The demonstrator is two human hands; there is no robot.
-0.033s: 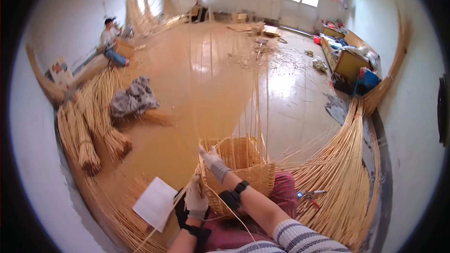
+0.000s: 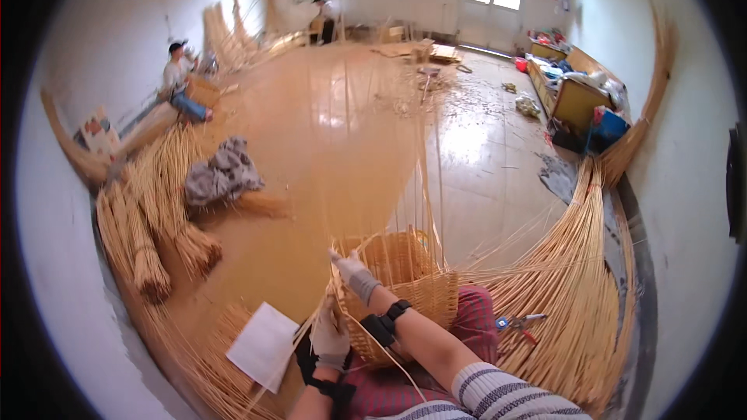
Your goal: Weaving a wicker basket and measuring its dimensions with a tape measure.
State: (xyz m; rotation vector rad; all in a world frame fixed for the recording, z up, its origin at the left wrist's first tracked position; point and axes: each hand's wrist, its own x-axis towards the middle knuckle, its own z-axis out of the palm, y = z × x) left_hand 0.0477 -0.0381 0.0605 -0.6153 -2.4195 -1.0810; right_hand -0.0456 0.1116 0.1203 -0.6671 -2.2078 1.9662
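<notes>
A half-woven wicker basket (image 2: 432, 295) rests on my lap, with tall upright stakes (image 2: 426, 194) rising from its rim. My left hand (image 2: 331, 334), in a pale glove, is closed round thin wicker strands (image 2: 317, 313) at the basket's left side. Just above it, my right hand (image 2: 355, 276), also gloved, pinches at the left corner of the rim; its fingertips appear closed on a wicker strand there. One loose strand curves down under my right forearm. The far fingers of both hands are partly hidden.
A large fan of wicker rods (image 2: 564, 288) spreads at my right, with pliers (image 2: 529, 336) on it. Bundled rods (image 2: 144, 257) and a grey cloth (image 2: 224, 171) lie left. A white sheet (image 2: 263, 346) lies near my left arm. Two people sit farther off.
The view has shifted slightly. Both hands stay at the basket's left corner, with only small movements of the fingers and strands.
</notes>
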